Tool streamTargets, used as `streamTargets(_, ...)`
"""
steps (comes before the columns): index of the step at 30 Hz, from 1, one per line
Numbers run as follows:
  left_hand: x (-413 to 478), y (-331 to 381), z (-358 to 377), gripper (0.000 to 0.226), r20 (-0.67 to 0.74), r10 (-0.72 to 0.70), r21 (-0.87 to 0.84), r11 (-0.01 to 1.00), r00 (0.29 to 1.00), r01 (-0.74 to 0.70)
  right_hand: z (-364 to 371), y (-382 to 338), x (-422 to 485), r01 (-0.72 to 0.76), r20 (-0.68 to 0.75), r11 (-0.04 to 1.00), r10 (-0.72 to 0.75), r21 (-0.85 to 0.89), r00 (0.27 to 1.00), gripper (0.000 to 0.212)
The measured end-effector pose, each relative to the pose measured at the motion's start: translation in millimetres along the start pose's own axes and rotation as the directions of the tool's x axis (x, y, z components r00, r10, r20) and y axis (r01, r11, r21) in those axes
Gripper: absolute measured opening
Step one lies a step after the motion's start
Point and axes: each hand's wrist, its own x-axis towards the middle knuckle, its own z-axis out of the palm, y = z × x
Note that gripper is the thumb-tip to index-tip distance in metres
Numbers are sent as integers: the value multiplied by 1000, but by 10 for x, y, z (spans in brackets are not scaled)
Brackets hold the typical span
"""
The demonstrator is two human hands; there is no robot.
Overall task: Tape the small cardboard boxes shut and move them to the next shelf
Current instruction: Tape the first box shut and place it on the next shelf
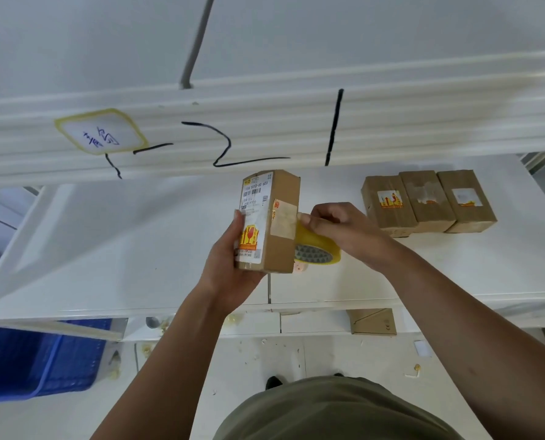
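White shelving is filling the view. Its smooth, matt middle shelf (137,249) is stretching left to right, and the ribbed front edge of the upper shelf (264,122) is crossing above it, carrying black marker strokes and a yellow-bordered label (101,131) with blue handwriting.

Above the middle of that shelf, the left hand (229,265) is holding a small cardboard box (280,223) off the surface. The box is a plain brown block standing on end and tilting slightly. A white shipping label with a barcode and a yellow-and-red fragile sticker are covering its left face. The thumb is lying along that face while the other fingers are curling under and behind the box, so the grip is firm.

The right hand (337,227) is reaching in from the right, knuckles up. Its fingers are bending round a tape roll (318,249) of glossy, translucent yellow tape with a grey patterned core. The fingertips are pinching at the top of the roll, right against the right side of the box. The roll is touching the box, which is hiding part of it.

Well to the right, three more cardboard boxes (426,198) are standing side by side on the same shelf, touching one another, each with a pale sticker on top. Below the shelf edge, a folded cardboard piece (372,322) is showing. A blue plastic crate (42,360) is sitting at lower left on the pale, speckled floor (264,360). A grey pole (198,42) is rising behind the upper shelf.
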Motion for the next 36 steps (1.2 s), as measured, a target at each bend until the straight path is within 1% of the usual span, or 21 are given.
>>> streamTargets(1, 7, -20, 20, 57, -65, 46, 170, 985, 997, -34, 5, 11, -5, 8, -15, 1000, -8, 3, 1000, 49)
streamTargets(2, 29, -51, 37, 54, -156, 138, 353, 933, 978, -75, 12, 17, -12, 15, -27, 1000, -15, -13, 1000, 51)
streamTargets(3, 42, -74, 58, 47, -255, 269, 504, 857, 929, -109, 23, 20, -19, 14, -35, 999, -15, -49, 999, 54)
streamTargets(4, 51, -93, 64, 41, -317, 387, 605, 786, 866, -130, 38, 16, -26, 3, -44, 996, -7, -92, 999, 56)
streamTargets(5, 42, -98, 72, 41, -321, 458, 666, 732, 829, -146, 52, 14, -28, -12, -59, 992, 5, -128, 998, 57)
streamTargets(6, 37, -99, 73, 50, -282, 473, 705, 693, 835, -155, 65, 1, -26, -28, -80, 987, 15, -158, 997, 56)
streamTargets(8, 35, -111, 100, 79, -162, 350, 746, 656, 923, -118, 83, -50, -20, -38, -123, 968, 7, -246, 992, 56)
streamTargets(9, 37, -125, 128, 87, -109, 276, 759, 644, 955, -99, 86, -74, -18, -25, -129, 954, -15, -299, 992, 56)
streamTargets(10, 54, -145, 150, 83, -68, 243, 765, 635, 968, -106, 86, -99, -22, -4, -124, 943, -40, -334, 992, 57)
streamTargets(11, 73, -158, 161, 75, -64, 260, 764, 633, 963, -120, 79, -117, -29, 16, -117, 943, -58, -333, 991, 59)
streamTargets(12, 89, -154, 168, 66, -98, 304, 760, 637, 948, -125, 65, -137, -40, 29, -112, 953, -66, -302, 992, 64)
streamTargets(14, 99, -129, 140, 55, -166, 352, 711, 690, 921, -136, 6, -161, -64, 47, -83, 979, -65, -200, 994, 76)
streamTargets(15, 97, -123, 111, 51, -171, 341, 669, 729, 924, -145, -35, -157, -81, 62, -45, 988, -69, -143, 997, 79)
streamTargets(18, 81, -149, 50, 42, -173, 286, 539, 828, 942, -152, -137, -84, -150, 137, 61, 990, -138, 15, 989, 67)
streamTargets(21, 56, -211, 23, 38, -195, 268, 428, 889, 943, -164, -125, 55, -229, 152, 38, 986, -155, 61, 987, 71)
streamTargets(23, 28, -242, 5, 39, -202, 266, 383, 907, 943, -174, -78, 92, -261, 189, 6, 980, -190, 70, 982, 62)
streamTargets(25, -17, -235, -10, 38, -212, 242, 312, 935, 947, -169, -74, 96, -237, 195, -60, 980, -193, 42, 979, 60)
streamTargets(28, -61, -207, -52, 41, -206, 202, 229, 961, 958, -154, -110, 103, -177, 147, -143, 985, -160, -94, 977, 72)
streamTargets(31, -83, -203, -49, 40, -175, 180, 194, 970, 968, -145, -101, 131, -130, 98, -125, 985, -116, -141, 985, 78)
streamTargets(33, -106, -205, -43, 35, -155, 159, 167, 977, 975, -133, -63, 121, -98, 60, -122, 981, -83, -184, 989, 72)
streamTargets(36, -131, -224, -69, 33, -137, 156, 167, 977, 978, -132, -26, 106, -59, 6, -130, 974, -37, -225, 991, 54)
